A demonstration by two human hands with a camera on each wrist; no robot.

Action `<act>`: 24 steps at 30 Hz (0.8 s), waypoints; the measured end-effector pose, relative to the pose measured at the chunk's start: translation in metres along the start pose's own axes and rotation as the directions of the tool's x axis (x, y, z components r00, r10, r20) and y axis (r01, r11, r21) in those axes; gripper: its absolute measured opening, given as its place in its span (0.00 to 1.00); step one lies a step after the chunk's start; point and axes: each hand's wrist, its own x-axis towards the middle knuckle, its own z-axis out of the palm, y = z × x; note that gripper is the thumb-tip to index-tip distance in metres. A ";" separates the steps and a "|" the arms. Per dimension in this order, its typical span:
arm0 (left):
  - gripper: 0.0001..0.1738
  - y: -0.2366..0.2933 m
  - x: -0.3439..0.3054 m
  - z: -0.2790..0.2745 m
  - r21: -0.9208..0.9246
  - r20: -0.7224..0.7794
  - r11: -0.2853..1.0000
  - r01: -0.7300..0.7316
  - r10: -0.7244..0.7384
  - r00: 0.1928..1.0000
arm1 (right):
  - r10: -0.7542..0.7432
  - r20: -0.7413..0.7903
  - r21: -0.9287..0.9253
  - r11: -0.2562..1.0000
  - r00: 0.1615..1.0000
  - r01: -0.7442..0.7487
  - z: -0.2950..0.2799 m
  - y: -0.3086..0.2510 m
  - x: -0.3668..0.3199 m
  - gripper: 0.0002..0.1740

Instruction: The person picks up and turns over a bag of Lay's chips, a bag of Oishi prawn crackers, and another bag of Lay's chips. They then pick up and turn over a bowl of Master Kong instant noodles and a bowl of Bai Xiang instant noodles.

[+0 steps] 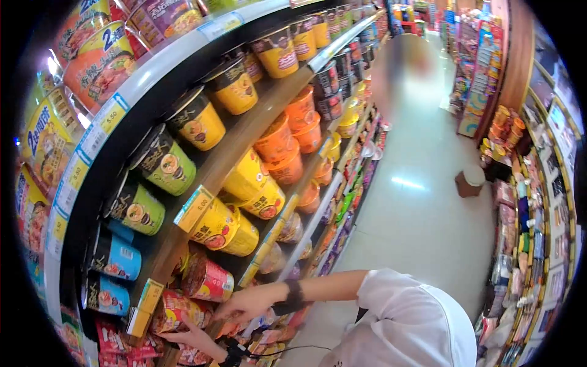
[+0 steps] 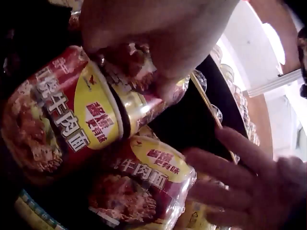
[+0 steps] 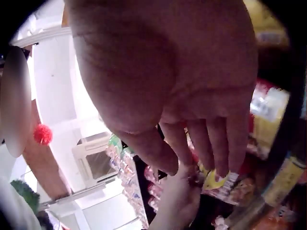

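Observation:
Red-and-yellow instant noodle tubs (image 2: 100, 105) stand on the shelf. In the head view, my left hand (image 1: 199, 339) touches the lower red tub (image 1: 168, 306), its fingers spread and straight. The left wrist view shows that hand (image 2: 153, 33) arching over a shiny-wrapped tub, with some fingertips hidden. My right hand (image 1: 244, 303) reaches in from the right, beside another red tub (image 1: 208, 278). Its fingers are extended with nothing in the palm (image 3: 192, 72). In the left wrist view, its fingertips are right at the edge of a lower wrapped tub (image 2: 129, 191).
A yellow price tag (image 1: 147, 306) hangs on the shelf edge left of the hands. Blue cups (image 1: 113, 296) and yellow tubs (image 1: 223, 226) stand nearby, with red packets (image 1: 116, 339) lower down. The aisle floor (image 1: 403, 226) runs ahead, with a brown stool (image 1: 469, 180) on it.

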 end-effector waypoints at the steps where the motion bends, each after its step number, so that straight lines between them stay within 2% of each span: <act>1: 0.61 0.002 0.002 0.002 -0.031 -0.004 0.999 -0.027 0.027 1.000 | 0.090 0.054 -0.025 0.996 0.994 -0.088 -0.008 -0.018 -0.023 0.25; 2: 0.57 -0.011 0.004 0.012 0.086 -0.030 0.995 -0.046 0.048 0.998 | -0.022 -0.050 0.060 0.998 0.999 0.025 0.007 0.005 -0.047 0.24; 4: 0.54 -0.010 0.004 0.018 -0.039 -0.030 0.991 -0.127 0.126 0.992 | 0.238 -0.104 0.169 0.961 0.966 -0.218 0.018 0.019 -0.108 0.24; 5: 0.42 -0.014 0.002 0.026 0.112 -0.126 0.971 -0.213 0.227 0.966 | 0.234 -0.210 0.159 0.966 0.949 -0.204 0.018 0.002 -0.137 0.25; 6: 0.49 0.049 -0.010 -0.006 0.006 -0.044 0.979 -0.202 0.202 0.978 | 0.417 -0.232 0.195 0.905 0.879 -0.378 0.024 0.011 -0.167 0.25; 8: 0.49 0.075 -0.020 -0.027 -0.049 0.088 0.992 -0.118 0.122 0.989 | 0.406 -0.419 0.208 0.914 0.812 -0.349 0.039 0.028 -0.229 0.25; 9: 0.42 0.076 -0.027 -0.027 -0.027 -0.004 0.986 -0.167 0.167 0.986 | 0.482 -0.459 0.308 0.875 0.747 -0.375 0.040 0.015 -0.255 0.25; 10: 0.41 0.086 -0.036 -0.029 -0.042 -0.041 0.983 -0.179 0.177 0.983 | 0.555 -0.489 0.407 0.827 0.673 -0.386 0.039 0.003 -0.278 0.24; 13: 0.37 0.129 -0.073 -0.023 -0.150 -0.034 0.976 -0.159 0.155 0.987 | 0.539 -0.641 0.381 0.841 0.546 -0.383 0.032 -0.008 -0.334 0.24; 15: 0.34 0.164 -0.101 -0.012 -0.241 0.042 0.966 -0.090 0.103 0.994 | 0.565 -0.666 0.383 0.820 0.488 -0.426 0.010 -0.048 -0.356 0.23; 17: 0.32 0.201 -0.131 -0.002 -0.329 0.154 0.944 0.013 0.040 0.987 | 0.542 -0.700 0.323 0.821 0.466 -0.470 -0.011 -0.067 -0.381 0.22; 18: 0.31 0.226 -0.148 0.006 -0.372 0.194 0.928 0.010 0.067 0.979 | 0.505 -0.724 0.258 0.830 0.470 -0.495 -0.020 -0.070 -0.397 0.21; 19: 0.23 0.256 -0.165 0.024 -0.332 -0.091 0.854 -0.400 0.393 0.915 | 0.469 -0.743 0.190 0.832 0.477 -0.521 -0.030 -0.073 -0.413 0.21; 20: 0.22 0.286 -0.181 0.027 -0.358 -0.038 0.832 -0.425 0.442 0.896 | 0.476 -0.741 0.179 0.819 0.473 -0.545 -0.039 -0.075 -0.430 0.20; 22: 0.22 0.319 -0.220 0.049 -0.423 0.149 0.846 -0.324 0.417 0.897 | 0.493 -0.740 0.160 0.790 0.458 -0.592 -0.057 -0.080 -0.464 0.20; 23: 0.26 0.328 -0.245 0.076 -0.519 0.258 0.823 -0.231 0.408 0.876 | 0.523 -0.716 0.159 0.767 0.462 -0.621 -0.066 -0.087 -0.481 0.21; 24: 0.19 0.354 -0.271 0.093 -0.586 0.292 0.794 -0.164 0.396 0.870 | 0.515 -0.729 0.140 0.757 0.451 -0.639 -0.073 -0.093 -0.500 0.21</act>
